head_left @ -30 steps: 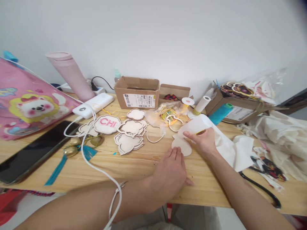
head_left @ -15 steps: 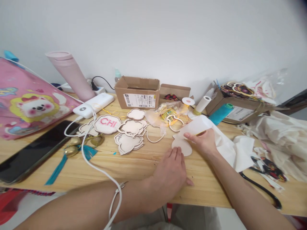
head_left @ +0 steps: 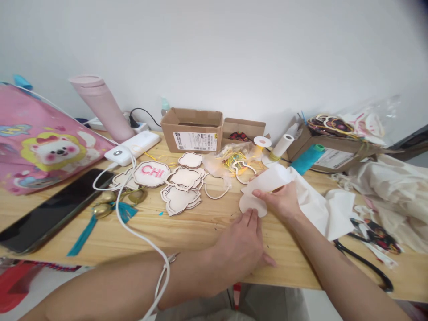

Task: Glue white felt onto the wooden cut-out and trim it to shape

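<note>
A pale rounded cut-out piece [head_left: 251, 204] lies on the wooden table before me. The fingertips of my left hand [head_left: 241, 238] rest on its near edge, fingers stretched out and thumb apart. My right hand [head_left: 284, 201] is closed around a curled white sheet [head_left: 272, 177], thumb laid over the cut-out's right side. Behind that hand the sheet joins crumpled white cloth [head_left: 317, 203]; how the sheet meets the cut-out is partly hidden. Left of my hands sit stacked wooden cut-out frames [head_left: 182, 198] and a plaque with pink "CHI" lettering [head_left: 152, 174].
A white cable crosses my left forearm from a power bank [head_left: 133, 147]. Cardboard boxes [head_left: 190, 131] stand at the back, with a teal thread spool [head_left: 307, 159] to the right. Black scissor handles [head_left: 368, 265] lie right of my right arm. A phone [head_left: 50, 209] lies left.
My left hand has slid slightly right and toward me along the cut-out. The right thumb has shifted a little left, and the curled sheet has moved with that hand. The view has tilted slightly.
</note>
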`<control>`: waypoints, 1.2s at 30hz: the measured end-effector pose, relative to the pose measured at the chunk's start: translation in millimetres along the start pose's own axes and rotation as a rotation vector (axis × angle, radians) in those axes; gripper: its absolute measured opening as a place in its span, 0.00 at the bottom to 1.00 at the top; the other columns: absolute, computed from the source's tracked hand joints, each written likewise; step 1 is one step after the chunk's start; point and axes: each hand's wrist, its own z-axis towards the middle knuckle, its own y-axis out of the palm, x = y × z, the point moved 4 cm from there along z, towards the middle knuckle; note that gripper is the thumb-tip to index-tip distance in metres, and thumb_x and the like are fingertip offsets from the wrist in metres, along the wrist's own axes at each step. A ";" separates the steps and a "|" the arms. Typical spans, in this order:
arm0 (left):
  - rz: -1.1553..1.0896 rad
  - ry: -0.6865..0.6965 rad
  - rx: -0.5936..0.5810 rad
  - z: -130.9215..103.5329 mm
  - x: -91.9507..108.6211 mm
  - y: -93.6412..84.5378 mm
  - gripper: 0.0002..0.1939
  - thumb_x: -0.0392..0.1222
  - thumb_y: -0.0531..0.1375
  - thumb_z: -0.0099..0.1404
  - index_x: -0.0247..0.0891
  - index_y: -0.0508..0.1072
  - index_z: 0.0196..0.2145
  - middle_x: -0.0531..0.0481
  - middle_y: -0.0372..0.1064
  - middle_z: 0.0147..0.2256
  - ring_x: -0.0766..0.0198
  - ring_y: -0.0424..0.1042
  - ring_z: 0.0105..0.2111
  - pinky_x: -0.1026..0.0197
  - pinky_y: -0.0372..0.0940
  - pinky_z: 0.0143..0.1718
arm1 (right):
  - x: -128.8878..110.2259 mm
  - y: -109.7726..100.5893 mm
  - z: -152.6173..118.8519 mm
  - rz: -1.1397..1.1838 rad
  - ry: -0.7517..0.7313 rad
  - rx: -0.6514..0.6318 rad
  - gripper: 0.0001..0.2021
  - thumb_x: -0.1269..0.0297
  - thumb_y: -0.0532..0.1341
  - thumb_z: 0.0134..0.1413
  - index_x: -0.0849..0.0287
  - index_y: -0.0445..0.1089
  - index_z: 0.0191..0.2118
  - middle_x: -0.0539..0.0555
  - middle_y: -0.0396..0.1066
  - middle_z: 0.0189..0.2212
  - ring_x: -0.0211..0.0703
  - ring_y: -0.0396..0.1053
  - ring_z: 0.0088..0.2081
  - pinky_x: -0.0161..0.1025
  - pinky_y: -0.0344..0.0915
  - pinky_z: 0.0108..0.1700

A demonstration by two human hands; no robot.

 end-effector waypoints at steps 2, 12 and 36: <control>-0.004 0.001 -0.020 0.5 -0.6 -1.2 0.40 0.61 0.43 0.60 0.17 0.59 0.53 0.27 0.55 0.54 0.49 0.56 0.55 0.54 0.56 0.52 | -0.1 -0.5 0.2 -0.002 -0.008 -0.015 0.20 0.61 0.70 0.27 0.62 0.70 0.32 0.56 0.75 0.30 0.49 0.72 0.33 0.45 0.71 0.36; 0.028 0.042 -0.039 -0.1 1.4 -4.9 0.38 0.59 0.42 0.62 0.17 0.60 0.53 0.28 0.55 0.55 0.48 0.54 0.56 0.53 0.53 0.54 | -1.9 4.8 -1.7 0.108 -0.018 -0.166 0.19 0.64 0.71 0.27 0.62 0.69 0.33 0.55 0.74 0.31 0.48 0.72 0.33 0.45 0.70 0.37; 0.035 0.045 -0.065 0.1 0.3 -6.7 0.36 0.58 0.43 0.62 0.22 0.62 0.52 0.31 0.55 0.55 0.50 0.55 0.56 0.54 0.54 0.54 | 0.7 3.5 1.8 0.068 -0.030 -0.139 0.22 0.62 0.71 0.25 0.62 0.69 0.33 0.56 0.74 0.31 0.49 0.71 0.33 0.45 0.70 0.36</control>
